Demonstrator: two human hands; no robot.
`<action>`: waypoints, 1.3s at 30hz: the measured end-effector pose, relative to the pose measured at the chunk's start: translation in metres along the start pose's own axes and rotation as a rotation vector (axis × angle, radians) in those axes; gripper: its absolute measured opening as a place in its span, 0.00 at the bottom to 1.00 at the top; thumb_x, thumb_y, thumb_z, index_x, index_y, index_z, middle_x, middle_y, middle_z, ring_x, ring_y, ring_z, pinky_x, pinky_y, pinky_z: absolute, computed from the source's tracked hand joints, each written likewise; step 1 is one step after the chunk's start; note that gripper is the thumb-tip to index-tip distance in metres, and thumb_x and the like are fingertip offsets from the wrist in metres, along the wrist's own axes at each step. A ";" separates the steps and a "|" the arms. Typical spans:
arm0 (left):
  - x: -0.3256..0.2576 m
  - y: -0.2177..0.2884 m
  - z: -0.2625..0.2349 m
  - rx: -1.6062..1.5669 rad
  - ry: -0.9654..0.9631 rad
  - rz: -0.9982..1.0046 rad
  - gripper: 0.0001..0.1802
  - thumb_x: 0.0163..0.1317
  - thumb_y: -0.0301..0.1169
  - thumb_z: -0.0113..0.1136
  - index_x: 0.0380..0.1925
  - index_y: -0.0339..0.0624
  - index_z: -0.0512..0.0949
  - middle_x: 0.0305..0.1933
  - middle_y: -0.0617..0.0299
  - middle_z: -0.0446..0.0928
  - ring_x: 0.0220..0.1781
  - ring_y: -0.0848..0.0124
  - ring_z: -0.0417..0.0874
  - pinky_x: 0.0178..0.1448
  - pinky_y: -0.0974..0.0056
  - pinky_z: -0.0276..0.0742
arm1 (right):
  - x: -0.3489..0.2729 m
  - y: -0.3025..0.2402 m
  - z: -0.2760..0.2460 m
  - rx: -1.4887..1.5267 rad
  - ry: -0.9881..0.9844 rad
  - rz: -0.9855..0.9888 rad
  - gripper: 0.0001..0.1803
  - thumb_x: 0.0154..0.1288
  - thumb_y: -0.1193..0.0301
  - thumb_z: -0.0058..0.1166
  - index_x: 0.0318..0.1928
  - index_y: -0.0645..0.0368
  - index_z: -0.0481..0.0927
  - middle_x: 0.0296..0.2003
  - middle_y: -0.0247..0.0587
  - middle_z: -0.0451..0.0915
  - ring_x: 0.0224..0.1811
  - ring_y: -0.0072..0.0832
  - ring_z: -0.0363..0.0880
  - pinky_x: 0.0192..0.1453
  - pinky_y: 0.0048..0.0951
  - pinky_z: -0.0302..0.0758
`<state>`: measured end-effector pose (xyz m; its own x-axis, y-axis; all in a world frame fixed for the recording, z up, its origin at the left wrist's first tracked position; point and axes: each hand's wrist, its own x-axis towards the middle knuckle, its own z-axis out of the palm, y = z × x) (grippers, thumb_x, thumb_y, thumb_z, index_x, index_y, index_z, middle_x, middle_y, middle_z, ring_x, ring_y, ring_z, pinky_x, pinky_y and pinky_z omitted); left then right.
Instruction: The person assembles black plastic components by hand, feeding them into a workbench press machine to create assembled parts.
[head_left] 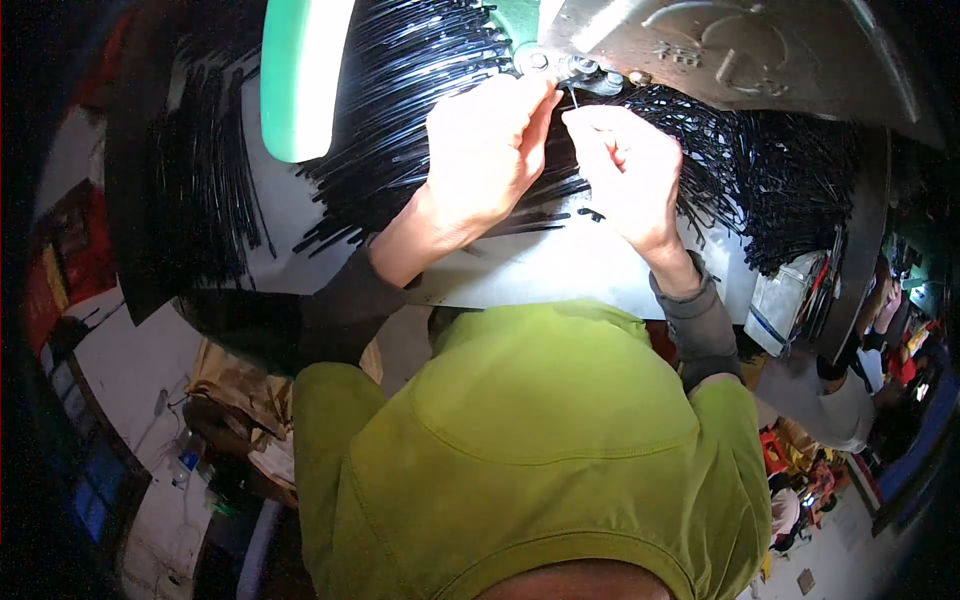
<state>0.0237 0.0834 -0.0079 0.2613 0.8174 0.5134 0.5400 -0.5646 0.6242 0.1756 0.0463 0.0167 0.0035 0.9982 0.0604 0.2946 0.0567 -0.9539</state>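
My left hand is closed in a pinch just in front of the small metal fittings of a machine. What its fingertips hold is hidden. Beside it, my right hand is also pinched, with a thin, pale, wire-like piece rising from its thumb and forefinger toward the fittings. Under and behind my left hand lies a thick layer of thin black strands, mostly side by side. A tangled heap of similar black strands lies to the right of my right hand.
A green and white lamp hangs over the strands at left. The machine's large metal body fills the far right. More black strands lie at the far left of the pale worktop. A grey-white box stands at the right edge.
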 end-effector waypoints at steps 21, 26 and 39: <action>0.021 -0.010 0.017 -0.085 0.151 0.282 0.05 0.53 0.20 0.59 0.25 0.35 0.71 0.20 0.56 0.68 0.17 0.62 0.72 0.22 0.65 0.67 | 0.013 0.005 -0.004 0.126 0.063 0.086 0.05 0.63 0.74 0.55 0.37 0.62 0.80 0.17 0.25 0.73 0.16 0.07 0.65 0.17 0.12 0.61; 0.019 -0.009 0.013 -0.089 0.118 0.217 0.05 0.54 0.22 0.59 0.26 0.37 0.72 0.20 0.55 0.68 0.17 0.62 0.72 0.22 0.64 0.67 | 0.012 0.006 -0.001 0.104 0.061 0.087 0.05 0.63 0.73 0.55 0.36 0.62 0.80 0.17 0.26 0.73 0.15 0.07 0.65 0.16 0.12 0.60; 0.009 0.008 -0.004 -0.007 -0.034 0.304 0.10 0.53 0.26 0.52 0.35 0.34 0.69 0.22 0.56 0.69 0.20 0.61 0.73 0.25 0.62 0.68 | 0.016 0.004 -0.008 0.231 -0.017 0.262 0.10 0.67 0.70 0.50 0.40 0.63 0.79 0.16 0.29 0.73 0.13 0.10 0.65 0.16 0.14 0.61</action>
<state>0.0269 0.0856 0.0038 0.4368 0.6140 0.6574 0.4271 -0.7847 0.4492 0.1840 0.0623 0.0162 0.0335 0.9796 -0.1981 0.0616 -0.1998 -0.9779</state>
